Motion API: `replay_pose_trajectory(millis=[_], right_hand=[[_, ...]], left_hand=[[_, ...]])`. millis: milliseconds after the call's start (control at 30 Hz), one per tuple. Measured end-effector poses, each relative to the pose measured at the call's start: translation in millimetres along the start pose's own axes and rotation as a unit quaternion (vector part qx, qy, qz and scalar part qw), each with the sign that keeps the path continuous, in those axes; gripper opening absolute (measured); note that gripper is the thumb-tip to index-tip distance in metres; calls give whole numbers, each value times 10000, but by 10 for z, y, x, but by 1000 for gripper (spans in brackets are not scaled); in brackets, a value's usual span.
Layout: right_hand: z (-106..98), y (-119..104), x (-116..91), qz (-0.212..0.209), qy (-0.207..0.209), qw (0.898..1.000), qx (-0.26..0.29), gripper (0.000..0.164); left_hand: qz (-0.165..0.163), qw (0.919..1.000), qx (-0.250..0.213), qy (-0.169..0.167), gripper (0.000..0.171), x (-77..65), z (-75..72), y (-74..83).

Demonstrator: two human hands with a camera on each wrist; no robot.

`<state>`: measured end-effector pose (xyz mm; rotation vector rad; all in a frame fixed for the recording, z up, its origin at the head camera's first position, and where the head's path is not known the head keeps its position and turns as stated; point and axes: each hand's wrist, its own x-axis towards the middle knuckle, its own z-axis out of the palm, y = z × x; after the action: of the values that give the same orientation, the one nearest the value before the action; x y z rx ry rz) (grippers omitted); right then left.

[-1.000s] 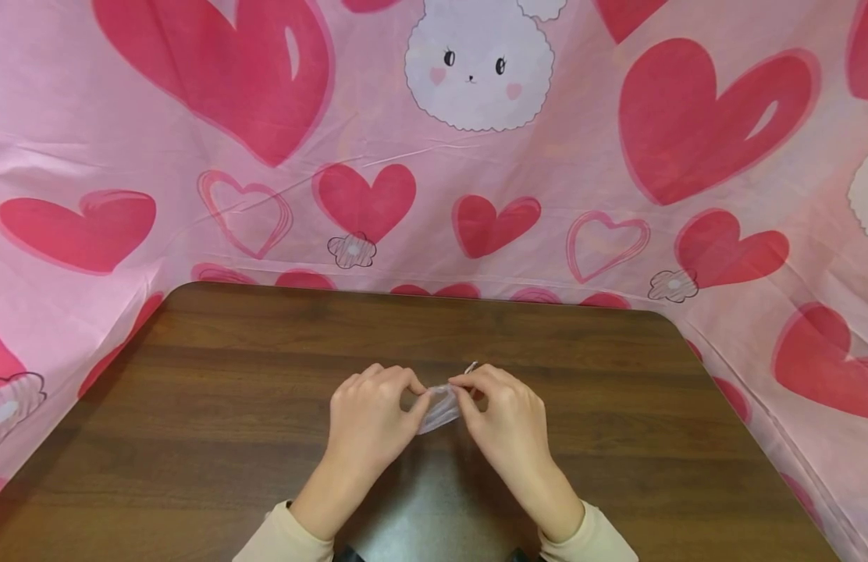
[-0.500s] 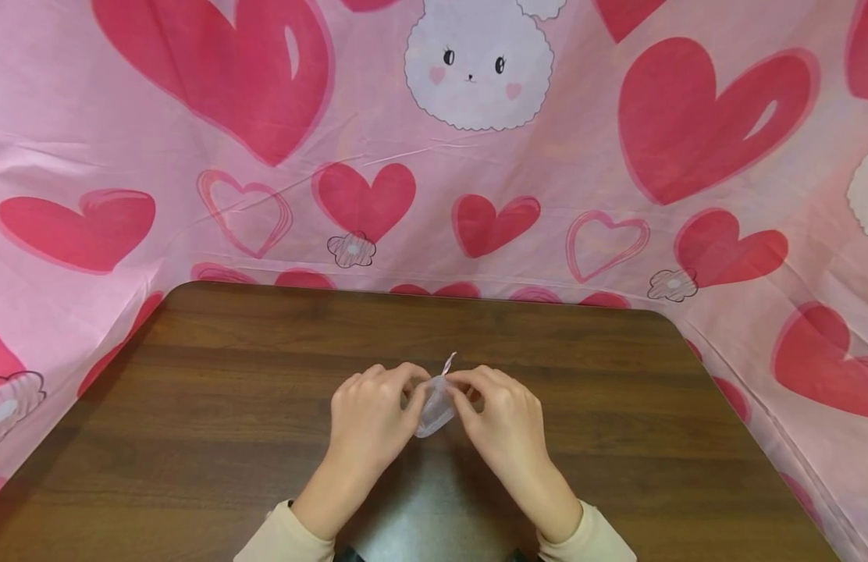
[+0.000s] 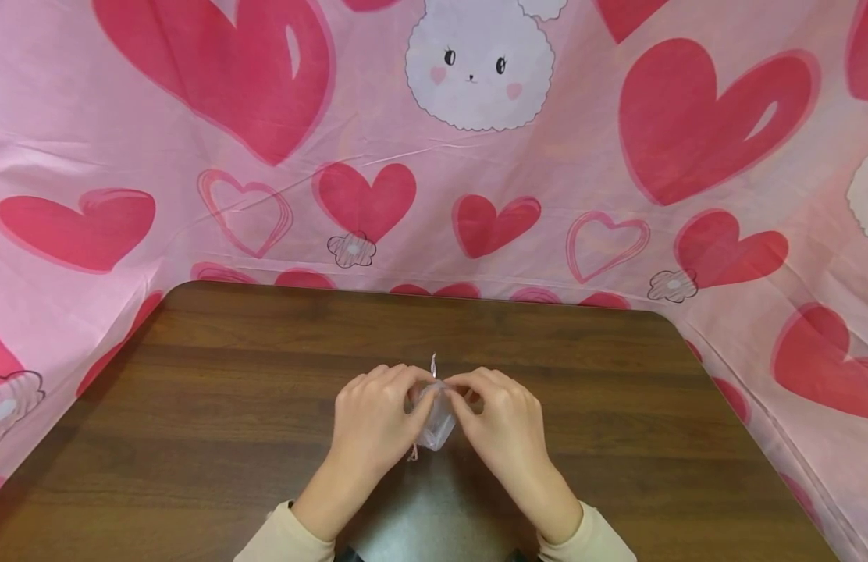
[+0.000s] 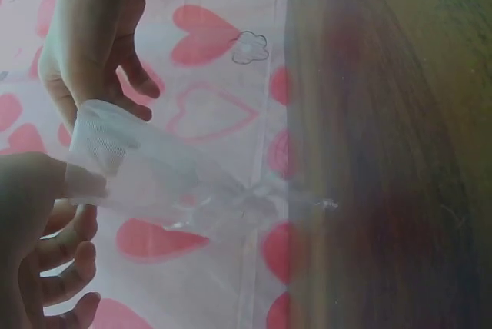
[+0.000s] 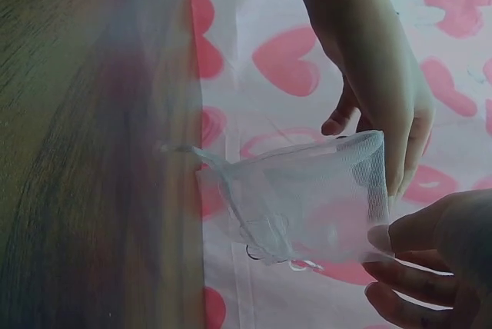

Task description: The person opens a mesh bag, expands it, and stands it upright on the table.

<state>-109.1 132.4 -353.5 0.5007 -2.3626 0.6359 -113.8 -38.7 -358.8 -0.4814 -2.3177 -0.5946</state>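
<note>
A small sheer white mesh drawstring pouch (image 3: 437, 425) hangs between the two hands above the table. My left hand (image 3: 375, 410) pinches one side of its edge between thumb and fingertips. On the other side, my right hand (image 3: 503, 414) pinches the same edge. A drawstring end (image 3: 434, 364) sticks out beyond the fingertips, and another cord loop (image 3: 414, 452) dangles near the left thumb. In the right wrist view the pouch (image 5: 307, 198) looks flat and see-through, its gathered cord end pointing away from the fingers. No contents can be made out through the mesh.
The dark wooden table (image 3: 265, 336) spreads under both hands. A pink cloth with hearts (image 3: 293, 195) stands behind it and along its sides. Light sleeves (image 3: 293, 535) cover the forearms at the front.
The pouch has turned between the fingers: its upper cord end has swung leftward to point straight away. More of its body now hangs toward the front, with a second cord loop showing.
</note>
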Motion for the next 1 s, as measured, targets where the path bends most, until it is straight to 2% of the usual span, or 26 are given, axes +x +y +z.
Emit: replay_pose_trajectory(millis=[333,633,800,1000], right_hand=[[-9,24,2,64,-45,9996,-276,15],[-17,13,5,-111,-67,9999,-38,19],[-7,-7,-2,-147,-159,9997,-63,19],[-31,30,18,-66,-54,9998,-160,18]], left_hand=[[-62,9990,1,451,7,12,20,-28],[68,9995,-36,314,10,1,13,-24],[-94,9993,-6,374,8,15,-4,-34],[-252,9984,-33,513,7,26,-23,-64]])
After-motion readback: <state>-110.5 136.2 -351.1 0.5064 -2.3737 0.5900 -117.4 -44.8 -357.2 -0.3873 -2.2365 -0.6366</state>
